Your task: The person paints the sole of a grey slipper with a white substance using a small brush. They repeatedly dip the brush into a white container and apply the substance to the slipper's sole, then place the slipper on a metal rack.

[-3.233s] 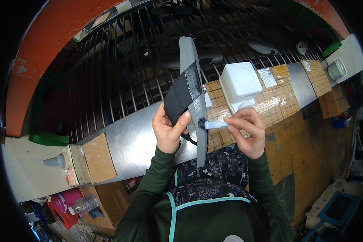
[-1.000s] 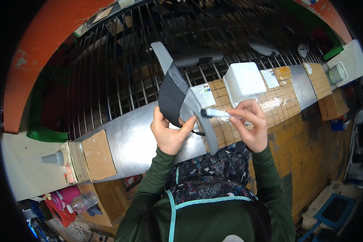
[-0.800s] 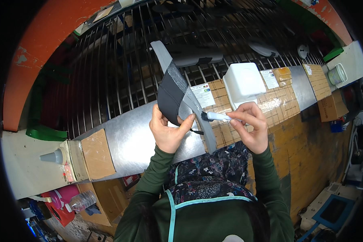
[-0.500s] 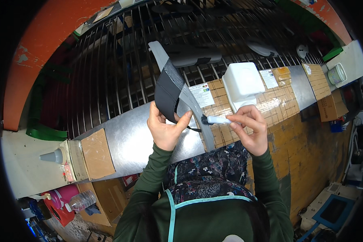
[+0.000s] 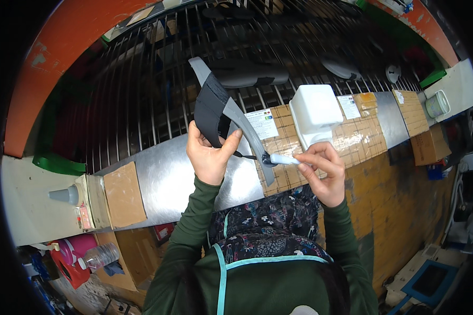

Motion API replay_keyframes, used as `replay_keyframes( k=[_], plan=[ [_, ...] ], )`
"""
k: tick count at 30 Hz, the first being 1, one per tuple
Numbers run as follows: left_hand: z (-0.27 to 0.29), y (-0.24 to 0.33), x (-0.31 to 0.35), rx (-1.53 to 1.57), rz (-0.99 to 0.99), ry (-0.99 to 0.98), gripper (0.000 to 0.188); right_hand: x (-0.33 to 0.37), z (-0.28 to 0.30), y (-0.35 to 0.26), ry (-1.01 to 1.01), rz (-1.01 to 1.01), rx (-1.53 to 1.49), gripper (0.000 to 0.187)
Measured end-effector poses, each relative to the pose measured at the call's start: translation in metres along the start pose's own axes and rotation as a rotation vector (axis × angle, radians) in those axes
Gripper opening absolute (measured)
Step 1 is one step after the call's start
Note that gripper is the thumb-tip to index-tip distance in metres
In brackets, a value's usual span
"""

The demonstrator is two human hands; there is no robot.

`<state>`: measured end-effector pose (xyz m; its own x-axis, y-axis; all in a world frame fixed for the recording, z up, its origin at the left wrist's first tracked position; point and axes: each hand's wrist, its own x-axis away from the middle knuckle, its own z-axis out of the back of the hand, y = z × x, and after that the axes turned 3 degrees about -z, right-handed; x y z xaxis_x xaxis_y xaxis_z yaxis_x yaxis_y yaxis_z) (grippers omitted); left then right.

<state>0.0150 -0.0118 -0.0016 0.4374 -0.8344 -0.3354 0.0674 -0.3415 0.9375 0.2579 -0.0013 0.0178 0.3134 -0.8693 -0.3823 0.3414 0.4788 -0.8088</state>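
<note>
My left hand [image 5: 209, 155] is closed on a slipper [image 5: 208, 108] with a long grey sole and a dark grey fabric upper, holding it tilted on its side above the table edge. A thin black strap hangs from the upper. Pinched between the fingertips of my right hand [image 5: 325, 170] is a brush [image 5: 284, 159] with a pale, whitish handle. Its dark bristles touch the sole near the lower end. Just beyond my right hand stands a boxy white plastic container [image 5: 315, 107]; whatever it holds is hidden.
Behind the table runs a rack of metal bars [image 5: 157, 94], with grey slippers [image 5: 249, 77] lying on it. Taped cardboard [image 5: 352, 134] and a metal sheet [image 5: 168, 181] cover the table. A grey cone [image 5: 64, 195] lies at left; a small tub [image 5: 437, 104] stands far right.
The brush has moved down along the sole toward its lower end. My left hand and the slipper have shifted slightly left, and my right hand slightly lower.
</note>
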Motion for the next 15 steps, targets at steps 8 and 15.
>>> replay_keyframes(
  k=[8,15],
  plan=[
    [-0.004,0.005,-0.007,0.108,0.086,0.090,0.035,-0.001,-0.003,-0.005,0.040,0.032,0.010,0.022],
    [-0.003,0.005,-0.015,0.218,0.167,0.125,0.032,-0.009,-0.005,-0.010,0.065,0.101,0.078,0.024]
  ],
)
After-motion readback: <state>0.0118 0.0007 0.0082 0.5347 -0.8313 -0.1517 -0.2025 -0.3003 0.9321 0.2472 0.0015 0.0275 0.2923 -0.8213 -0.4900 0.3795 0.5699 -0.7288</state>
